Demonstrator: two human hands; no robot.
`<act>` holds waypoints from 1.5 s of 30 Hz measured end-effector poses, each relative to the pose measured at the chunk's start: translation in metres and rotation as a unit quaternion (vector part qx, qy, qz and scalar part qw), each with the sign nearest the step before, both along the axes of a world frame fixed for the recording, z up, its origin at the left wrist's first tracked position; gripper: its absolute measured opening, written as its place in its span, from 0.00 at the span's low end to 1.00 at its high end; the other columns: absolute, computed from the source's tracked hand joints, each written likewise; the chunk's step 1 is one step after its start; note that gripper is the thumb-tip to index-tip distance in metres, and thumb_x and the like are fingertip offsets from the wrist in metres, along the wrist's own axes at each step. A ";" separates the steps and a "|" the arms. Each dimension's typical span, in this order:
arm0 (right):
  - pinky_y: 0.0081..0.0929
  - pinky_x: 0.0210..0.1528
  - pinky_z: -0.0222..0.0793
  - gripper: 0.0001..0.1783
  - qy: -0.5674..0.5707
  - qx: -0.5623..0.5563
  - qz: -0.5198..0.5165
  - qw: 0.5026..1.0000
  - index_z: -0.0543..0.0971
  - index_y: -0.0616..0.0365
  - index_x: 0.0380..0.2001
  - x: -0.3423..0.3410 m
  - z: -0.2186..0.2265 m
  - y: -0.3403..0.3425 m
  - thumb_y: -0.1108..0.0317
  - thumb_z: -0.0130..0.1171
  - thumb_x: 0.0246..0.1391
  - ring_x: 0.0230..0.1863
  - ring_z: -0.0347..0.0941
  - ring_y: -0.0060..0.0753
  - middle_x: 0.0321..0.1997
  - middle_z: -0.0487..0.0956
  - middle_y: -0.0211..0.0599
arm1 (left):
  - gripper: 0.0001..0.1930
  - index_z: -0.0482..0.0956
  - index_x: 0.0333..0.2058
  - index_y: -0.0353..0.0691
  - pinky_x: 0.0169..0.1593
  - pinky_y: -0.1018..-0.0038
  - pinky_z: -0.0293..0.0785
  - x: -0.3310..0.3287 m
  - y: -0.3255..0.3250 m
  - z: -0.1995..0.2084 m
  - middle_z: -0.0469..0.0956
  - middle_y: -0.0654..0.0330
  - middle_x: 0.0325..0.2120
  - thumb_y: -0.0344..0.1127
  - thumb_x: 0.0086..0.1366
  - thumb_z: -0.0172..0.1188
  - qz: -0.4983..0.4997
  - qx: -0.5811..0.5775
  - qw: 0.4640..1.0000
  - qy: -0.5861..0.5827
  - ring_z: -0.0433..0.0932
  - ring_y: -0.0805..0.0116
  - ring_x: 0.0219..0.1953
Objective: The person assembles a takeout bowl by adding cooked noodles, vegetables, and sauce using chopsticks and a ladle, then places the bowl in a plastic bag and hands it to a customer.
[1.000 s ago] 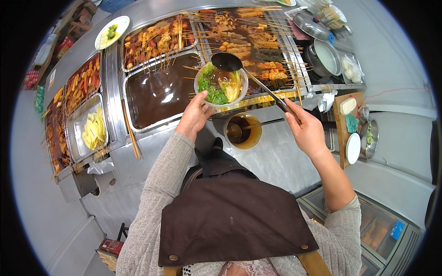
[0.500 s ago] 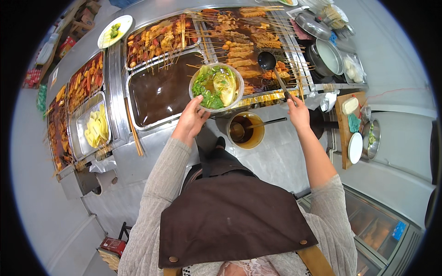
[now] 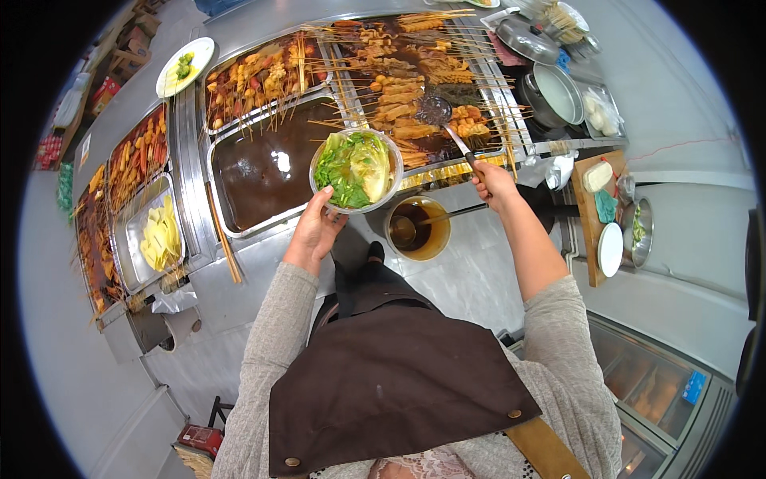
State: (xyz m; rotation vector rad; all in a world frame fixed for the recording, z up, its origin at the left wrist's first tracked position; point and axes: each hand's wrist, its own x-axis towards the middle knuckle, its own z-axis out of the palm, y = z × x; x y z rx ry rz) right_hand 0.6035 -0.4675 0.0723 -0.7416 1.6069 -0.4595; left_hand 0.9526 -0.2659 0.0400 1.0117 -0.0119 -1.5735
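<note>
My left hand [image 3: 316, 229] holds a round clear plastic bowl [image 3: 396, 179] by its near edge, thumb on the rim. Green leafy vegetables [image 3: 355, 169] fill it. My right hand [image 3: 495, 188] is closed round the dark handle of a ladle [image 3: 456, 141]. The ladle's head lies at the surface of the brown broth in the right-hand tray, among skewered foods [image 3: 399, 105]; speckles or bubbles show on it. Left of the bowl is a tray of dark brown sauce [image 3: 219, 209].
Below the counter stands a tub of brown liquid [image 3: 444, 239] with another ladle in it. Skewer sticks jut over the tray edges. A metal pot [image 3: 576, 102] is at the right, a white plate [image 3: 206, 49] at far left, and a wooden board [image 3: 594, 267] near the right wall.
The ladle's head has come down and leftward to the broth among the skewers, my right hand moving with it. My left hand has drawn the bowl slightly nearer. The whole view has shifted a little.
</note>
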 end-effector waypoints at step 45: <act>0.23 0.32 0.70 0.23 0.234 -0.508 0.469 0.684 0.78 0.52 0.60 0.093 0.156 0.185 0.65 0.64 0.63 0.28 0.74 0.15 0.33 0.83 0.31 | 0.17 0.74 0.52 0.49 0.52 0.70 0.68 0.057 0.121 -0.005 0.76 0.68 0.48 0.47 0.69 0.60 0.085 -0.010 0.996 -0.014 0.71 0.72 0.50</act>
